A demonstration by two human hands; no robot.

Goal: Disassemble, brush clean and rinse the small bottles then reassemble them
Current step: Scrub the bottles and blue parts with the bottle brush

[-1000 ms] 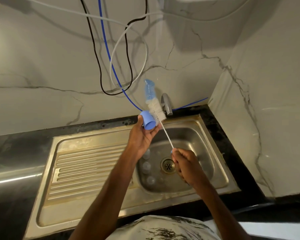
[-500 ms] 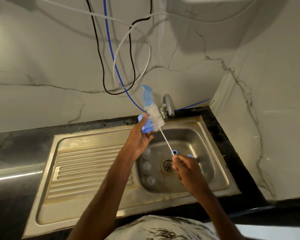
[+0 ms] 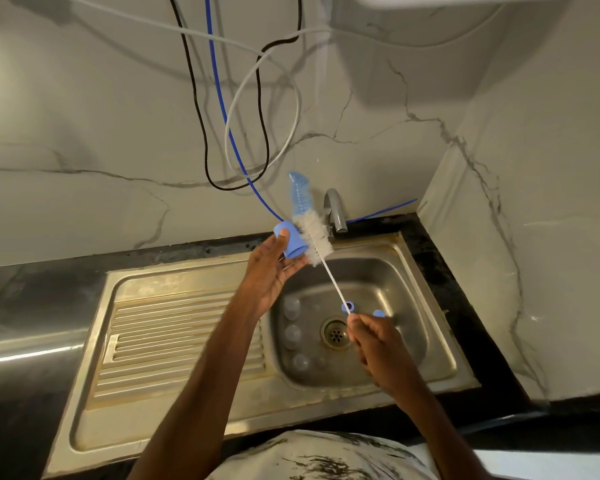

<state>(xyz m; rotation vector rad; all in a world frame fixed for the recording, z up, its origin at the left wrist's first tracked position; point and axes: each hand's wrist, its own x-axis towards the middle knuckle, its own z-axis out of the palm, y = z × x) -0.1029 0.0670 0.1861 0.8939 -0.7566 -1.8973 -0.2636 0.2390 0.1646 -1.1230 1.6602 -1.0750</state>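
Hands: two, both raised over the sink in the centre of the frame.
Left hand (image 3: 274,268): pinches one blue cap (image 3: 290,239) between thumb and fingers, above the basin's upper-left rim.
Right hand (image 3: 374,344): fingers curled round the lower end of the brush stem, over the drain.
Bottle brush (image 3: 314,239): one; its thin white stem slants up and to the left from the right hand. The white bristles lie against the cap's right side, and a blue tip stands above them.
Clear bottles (image 3: 292,336): three, in a column along the left side of the basin floor, partly blurred.
Blue parts (image 3: 379,313): two small pieces on the basin floor, just above the right hand; one looks ring-shaped.
Sink basin (image 3: 430,341): one, steel, right of centre, with one round drain (image 3: 335,336) in its floor.
Tap (image 3: 335,209): one, at the basin's upper rim, just right of the brush head.
Drainboard (image 3: 181,341): one, ribbed, joined to the basin's left.
Cables (image 3: 229,126): one black, one blue and at least two pale, looping down the back wall in the upper centre.
Edges: a dark counter (image 3: 32,299) frames the sink. The right wall (image 3: 534,202) stands near the basin's right rim, forming a corner.
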